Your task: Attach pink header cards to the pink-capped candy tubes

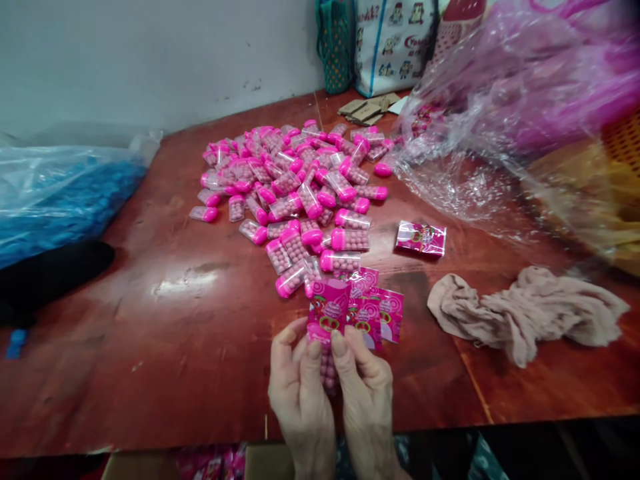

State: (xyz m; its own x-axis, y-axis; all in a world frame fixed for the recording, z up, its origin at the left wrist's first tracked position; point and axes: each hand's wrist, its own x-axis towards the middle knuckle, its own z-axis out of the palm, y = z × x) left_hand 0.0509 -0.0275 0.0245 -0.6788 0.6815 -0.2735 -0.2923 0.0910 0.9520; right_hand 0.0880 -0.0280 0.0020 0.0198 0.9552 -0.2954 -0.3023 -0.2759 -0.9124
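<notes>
Near the table's front edge, my left hand (303,380) and my right hand (365,383) together hold a small clear bottle of pink candy balls (327,370). A printed magenta sleeve label (330,300) covers its upper end, pinched between thumbs and fingers of both hands. Just behind my right hand lie several loose magenta labels (390,312), flat on the table. A large heap of pink-capped candy bottles (285,180) spreads beyond my hands. To the right sits a bundled stack of labels (421,239).
A crumpled beige cloth (525,307) lies at right. Behind it is a clear plastic bag (465,153). A bag of blue pieces (65,200) and a black object (60,267) are at left. Cardboard pieces (367,110) and a printed bag (393,47) stand at the back.
</notes>
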